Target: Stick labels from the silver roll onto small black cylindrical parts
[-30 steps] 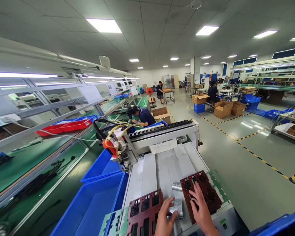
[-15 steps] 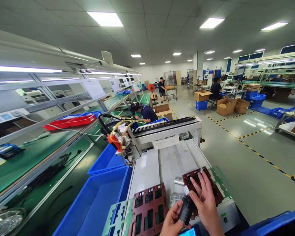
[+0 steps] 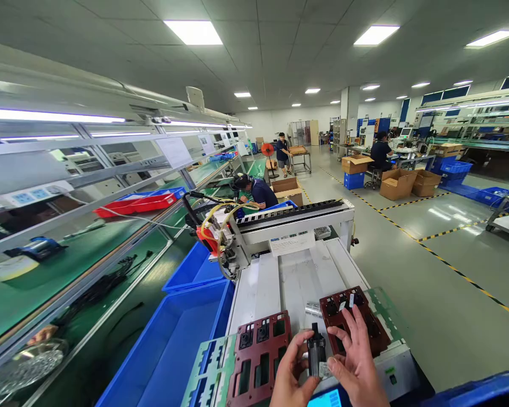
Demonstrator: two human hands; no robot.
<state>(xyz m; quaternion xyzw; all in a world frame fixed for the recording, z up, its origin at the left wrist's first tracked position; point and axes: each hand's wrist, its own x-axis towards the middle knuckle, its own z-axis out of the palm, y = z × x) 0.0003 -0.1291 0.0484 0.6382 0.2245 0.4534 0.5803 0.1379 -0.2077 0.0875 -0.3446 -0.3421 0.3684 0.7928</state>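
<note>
My left hand (image 3: 294, 367) is closed around a black ribbed plastic cylinder (image 3: 315, 356) with a narrow stub on top, held nearly upright. My right hand (image 3: 356, 353) is beside it with fingers spread; its thumb tip touches a small white label (image 3: 323, 369) at the cylinder's lower side. Two more white labels (image 3: 351, 301) are at the tips of the right index and middle fingers. Behind that hand lies a dark red fixture plate (image 3: 375, 328) with black parts in its slots. Another red fixture plate (image 3: 248, 362), holding two black square parts (image 3: 263, 332), lies left of my left hand.
A white gantry machine (image 3: 297, 226) with a red-and-silver head (image 3: 224, 243) spans the bed ahead. Blue bins (image 3: 165, 350) stand left, beside a green bench (image 3: 68, 265). A lit blue screen (image 3: 326, 398) is below my hands. Co-workers (image 3: 261, 192) are farther off.
The cylinder has turned from slanted to nearly upright in my left hand. The label by my right thumb has shifted from the cylinder's top to its lower side. The view has swung slightly left.
</note>
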